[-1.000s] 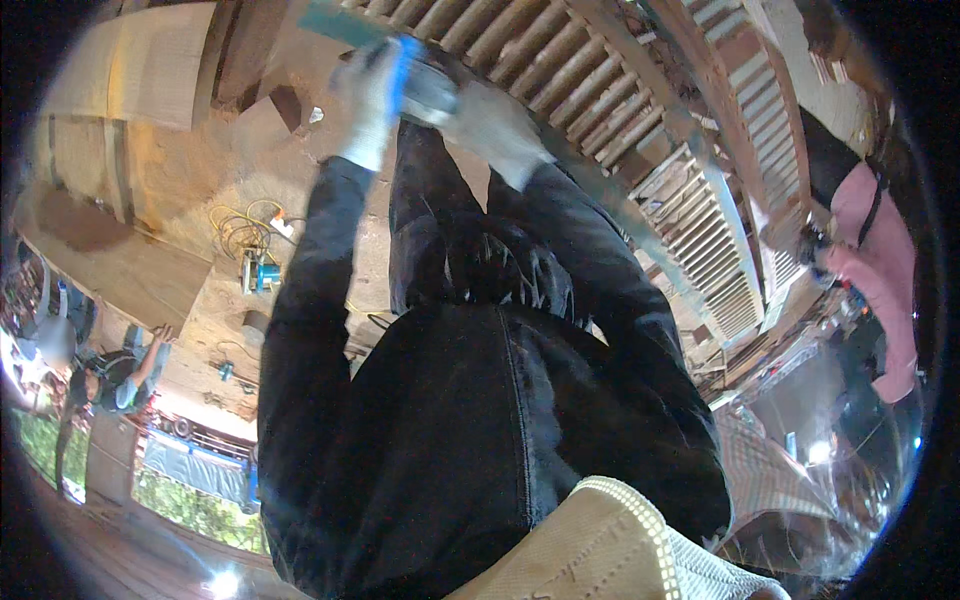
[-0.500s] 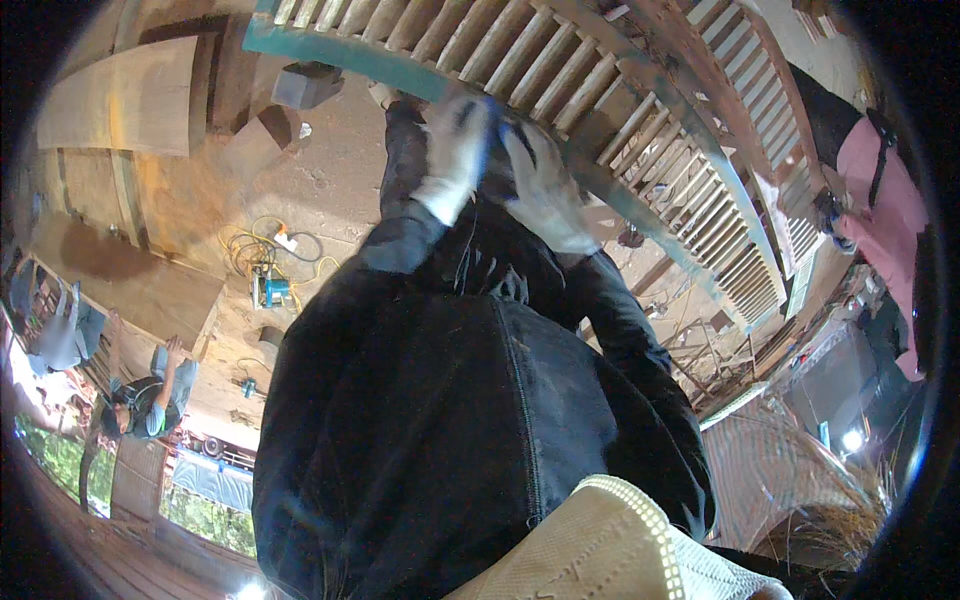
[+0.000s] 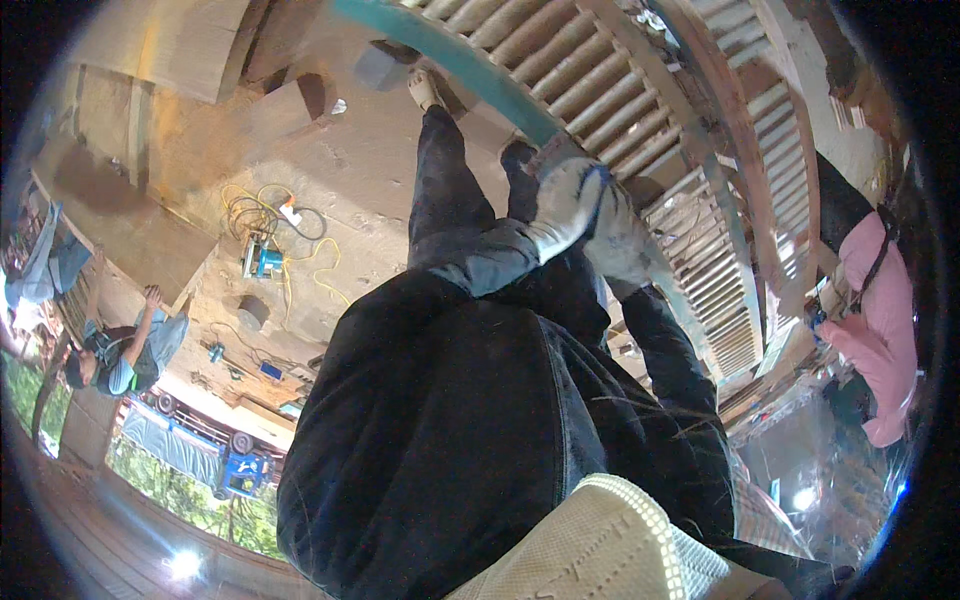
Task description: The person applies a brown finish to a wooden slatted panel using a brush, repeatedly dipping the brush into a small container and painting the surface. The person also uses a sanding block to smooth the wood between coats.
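Both of my hands wear whitish work gloves and are close together beside the green-edged frame of a slatted roller conveyor [image 3: 575,75]. My left hand [image 3: 572,205] reaches across to the right, over my dark trousers. Just right of it is my right hand [image 3: 622,243], partly overlapped by the left and near the conveyor's rollers. Blue shows between the two gloves. Motion blur smears the fingers, and whether either hand holds anything cannot be made out.
A teal power tool [image 3: 266,262] with coiled yellow cord lies on the dusty floor at left, near a grey block [image 3: 385,66]. People [image 3: 140,345] at far left hold a large wooden board [image 3: 150,240]. A person in pink [image 3: 875,325] stands beyond the conveyor.
My hands have moved right and nearer along the conveyor's edge, the left now crossing over toward the right. My view has turned, bringing my leg, foot and a blue truck into clearer sight.
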Demonstrator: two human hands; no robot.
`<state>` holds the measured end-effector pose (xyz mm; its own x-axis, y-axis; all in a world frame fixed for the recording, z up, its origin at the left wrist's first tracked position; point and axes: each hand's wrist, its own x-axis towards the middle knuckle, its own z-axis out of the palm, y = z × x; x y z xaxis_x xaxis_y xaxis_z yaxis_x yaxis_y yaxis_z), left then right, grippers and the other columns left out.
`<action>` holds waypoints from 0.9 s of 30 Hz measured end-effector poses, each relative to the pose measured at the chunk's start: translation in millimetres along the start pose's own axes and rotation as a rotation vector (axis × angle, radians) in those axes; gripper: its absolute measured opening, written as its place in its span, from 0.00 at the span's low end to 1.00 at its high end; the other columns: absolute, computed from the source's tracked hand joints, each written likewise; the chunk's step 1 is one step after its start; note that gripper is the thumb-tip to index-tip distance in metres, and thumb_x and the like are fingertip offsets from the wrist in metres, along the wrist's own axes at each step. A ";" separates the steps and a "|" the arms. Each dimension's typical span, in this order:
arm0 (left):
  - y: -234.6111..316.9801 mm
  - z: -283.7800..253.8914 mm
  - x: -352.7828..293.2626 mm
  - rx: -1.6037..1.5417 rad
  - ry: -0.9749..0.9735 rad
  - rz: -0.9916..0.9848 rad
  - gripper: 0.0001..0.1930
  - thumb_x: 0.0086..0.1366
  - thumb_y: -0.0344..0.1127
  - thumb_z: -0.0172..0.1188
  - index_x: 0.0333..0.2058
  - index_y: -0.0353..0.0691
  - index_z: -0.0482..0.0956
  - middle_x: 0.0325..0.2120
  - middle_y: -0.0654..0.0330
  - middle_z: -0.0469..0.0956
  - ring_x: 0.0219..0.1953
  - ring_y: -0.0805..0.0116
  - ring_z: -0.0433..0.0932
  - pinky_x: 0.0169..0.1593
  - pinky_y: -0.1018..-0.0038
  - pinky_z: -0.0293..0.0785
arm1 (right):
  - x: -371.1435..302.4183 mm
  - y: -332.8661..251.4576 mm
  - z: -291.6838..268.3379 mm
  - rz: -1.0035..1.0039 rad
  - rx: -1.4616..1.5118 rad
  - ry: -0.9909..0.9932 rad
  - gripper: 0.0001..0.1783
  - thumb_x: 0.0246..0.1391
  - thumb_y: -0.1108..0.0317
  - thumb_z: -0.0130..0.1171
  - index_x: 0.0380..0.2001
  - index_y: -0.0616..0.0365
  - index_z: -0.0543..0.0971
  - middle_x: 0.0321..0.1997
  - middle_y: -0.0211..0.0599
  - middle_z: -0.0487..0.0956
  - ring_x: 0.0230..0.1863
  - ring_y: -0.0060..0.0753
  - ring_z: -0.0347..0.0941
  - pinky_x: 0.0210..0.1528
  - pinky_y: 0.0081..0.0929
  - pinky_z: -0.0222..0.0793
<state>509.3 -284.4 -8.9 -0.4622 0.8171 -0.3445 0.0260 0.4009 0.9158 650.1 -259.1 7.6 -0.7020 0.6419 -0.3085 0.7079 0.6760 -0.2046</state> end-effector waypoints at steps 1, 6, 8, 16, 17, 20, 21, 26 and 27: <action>0.9 -21.6 11.7 -0.006 0.038 -0.006 0.11 0.65 0.36 0.52 0.39 0.36 0.77 0.36 0.49 0.78 0.42 0.49 0.76 0.49 0.62 0.70 | 23.5 -17.0 -5.7 -0.039 0.008 0.036 0.36 0.45 0.61 0.57 0.58 0.64 0.65 0.55 0.53 0.69 0.57 0.53 0.67 0.55 0.44 0.69; 2.5 -126.0 78.7 0.012 0.161 -0.043 0.11 0.65 0.36 0.54 0.40 0.36 0.78 0.35 0.52 0.81 0.40 0.57 0.79 0.49 0.66 0.71 | 136.1 -99.2 -22.3 -0.168 0.139 0.208 0.36 0.45 0.58 0.61 0.57 0.62 0.66 0.52 0.51 0.70 0.51 0.53 0.70 0.50 0.44 0.72; 0.8 -160.7 107.8 -0.081 0.207 -0.047 0.13 0.66 0.38 0.55 0.41 0.35 0.79 0.35 0.55 0.81 0.39 0.64 0.79 0.47 0.69 0.72 | 178.9 -127.1 -26.2 -0.159 0.103 0.234 0.39 0.42 0.57 0.65 0.57 0.60 0.65 0.50 0.50 0.70 0.49 0.53 0.71 0.47 0.45 0.73; -7.0 -304.1 237.7 -0.164 0.227 -0.152 0.15 0.66 0.44 0.56 0.37 0.37 0.82 0.33 0.58 0.83 0.36 0.68 0.80 0.44 0.70 0.74 | 330.5 -247.7 -57.4 0.007 0.269 0.248 0.41 0.37 0.63 0.67 0.57 0.58 0.65 0.53 0.48 0.71 0.52 0.52 0.70 0.48 0.44 0.72; -3.9 -322.4 250.0 -0.204 0.205 -0.090 0.15 0.66 0.44 0.56 0.37 0.36 0.82 0.33 0.59 0.83 0.35 0.69 0.79 0.42 0.71 0.74 | 351.6 -260.5 -60.0 0.018 0.271 0.234 0.41 0.37 0.62 0.67 0.57 0.57 0.65 0.53 0.48 0.71 0.52 0.52 0.70 0.49 0.44 0.72; 1.1 -357.3 274.7 -0.254 0.177 -0.103 0.17 0.67 0.44 0.55 0.35 0.34 0.81 0.30 0.60 0.82 0.30 0.71 0.77 0.37 0.72 0.74 | 381.6 -284.1 -67.8 0.035 0.268 0.204 0.39 0.38 0.62 0.66 0.57 0.57 0.66 0.53 0.49 0.71 0.52 0.51 0.70 0.48 0.44 0.71; 0.3 -358.1 272.5 -0.214 0.176 -0.139 0.17 0.67 0.44 0.55 0.36 0.34 0.81 0.31 0.59 0.81 0.31 0.71 0.77 0.37 0.71 0.74 | 381.0 -284.8 -69.2 0.022 0.302 0.249 0.38 0.39 0.63 0.65 0.57 0.57 0.66 0.53 0.49 0.71 0.52 0.52 0.70 0.49 0.44 0.71; -16.6 -299.5 224.4 -0.220 0.091 0.006 0.15 0.68 0.45 0.50 0.33 0.37 0.75 0.32 0.57 0.76 0.37 0.61 0.74 0.44 0.64 0.70 | 308.6 -245.3 -56.5 0.050 0.338 0.232 0.33 0.42 0.73 0.56 0.57 0.57 0.68 0.58 0.49 0.70 0.59 0.53 0.66 0.58 0.45 0.66; -18.4 -280.8 209.5 -0.074 0.068 0.079 0.15 0.68 0.45 0.49 0.34 0.38 0.75 0.32 0.55 0.76 0.37 0.56 0.74 0.46 0.61 0.69 | 286.9 -230.6 -50.8 0.091 0.342 0.178 0.33 0.42 0.71 0.56 0.57 0.58 0.68 0.58 0.49 0.69 0.61 0.52 0.64 0.61 0.44 0.63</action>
<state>163.1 -237.0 -40.0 -0.5205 0.8138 -0.2584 -0.0001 0.3026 0.9531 281.5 -212.4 13.4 -0.6163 0.7666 -0.1801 0.7318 0.4731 -0.4905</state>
